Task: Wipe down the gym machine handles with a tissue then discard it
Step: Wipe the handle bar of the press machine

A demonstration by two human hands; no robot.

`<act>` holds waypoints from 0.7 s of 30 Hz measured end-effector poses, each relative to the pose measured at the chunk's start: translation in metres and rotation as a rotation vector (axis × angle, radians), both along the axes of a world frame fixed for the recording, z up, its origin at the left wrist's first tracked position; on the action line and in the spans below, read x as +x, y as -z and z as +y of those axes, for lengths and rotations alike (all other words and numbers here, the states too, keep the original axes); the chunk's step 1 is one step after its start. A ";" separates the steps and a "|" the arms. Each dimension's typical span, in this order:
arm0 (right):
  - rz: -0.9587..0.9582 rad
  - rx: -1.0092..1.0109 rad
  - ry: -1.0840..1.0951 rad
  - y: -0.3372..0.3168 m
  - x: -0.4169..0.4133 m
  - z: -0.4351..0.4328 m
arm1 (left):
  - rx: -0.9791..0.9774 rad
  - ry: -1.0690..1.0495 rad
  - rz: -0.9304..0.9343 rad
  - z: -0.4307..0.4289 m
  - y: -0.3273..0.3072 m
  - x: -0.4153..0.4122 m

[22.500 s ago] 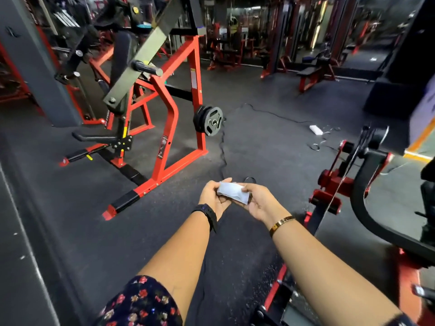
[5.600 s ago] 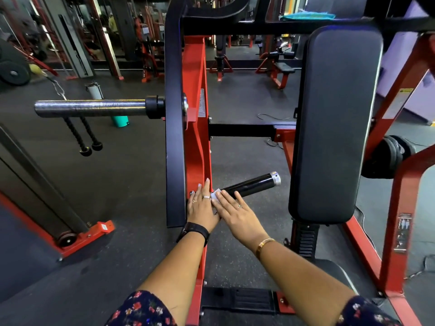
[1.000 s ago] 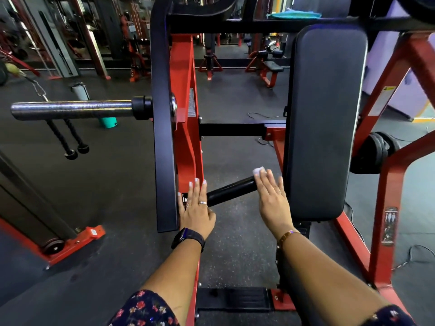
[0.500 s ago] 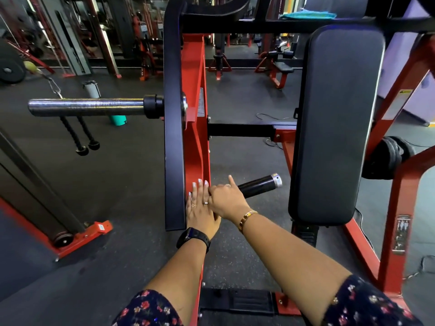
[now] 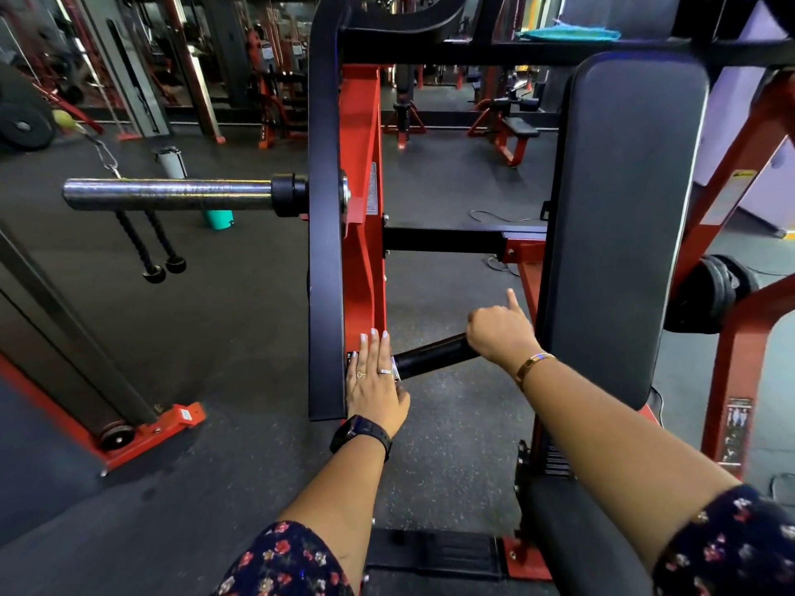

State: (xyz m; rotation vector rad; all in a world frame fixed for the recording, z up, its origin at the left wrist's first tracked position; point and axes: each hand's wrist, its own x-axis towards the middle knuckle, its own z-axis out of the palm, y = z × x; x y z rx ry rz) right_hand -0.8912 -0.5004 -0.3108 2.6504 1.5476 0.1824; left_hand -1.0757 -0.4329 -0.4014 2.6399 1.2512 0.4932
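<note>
— Dark rubber floor (image 5: 215, 337) below. Hands?
— I see the left hand (image 5: 374, 380) flat, fingers straight, on the red frame (image 5: 361, 251). Just right of it, the right hand (image 5: 501, 333) curls round the far end of the black handle (image 5: 430, 357), thumb up. The tissue is hidden.

Teal cloth (image 5: 568, 34) up top, rope attachment (image 5: 161, 247) at left, bench (image 5: 514, 131) beyond

Dim indoor light — glare streaks the steel bar (image 5: 167, 194). Wide-angle bending curves the edges. Far background machines look soft, murky.
</note>
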 end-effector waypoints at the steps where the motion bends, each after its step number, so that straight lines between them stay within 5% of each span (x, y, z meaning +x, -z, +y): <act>1: 0.005 0.001 -0.014 0.003 -0.007 0.003 | 0.004 -0.002 -0.017 0.000 0.000 0.000; 11: 0.133 0.196 -0.310 0.052 -0.100 0.033 | 0.008 -0.020 0.015 0.006 0.004 0.002; 16: 0.124 0.368 -0.463 0.088 -0.098 -0.015 | -0.020 -0.007 -0.122 0.002 0.003 0.001; 21: 0.009 0.261 -0.553 0.102 -0.089 -0.036 | -0.051 -0.014 -0.176 0.004 0.002 0.002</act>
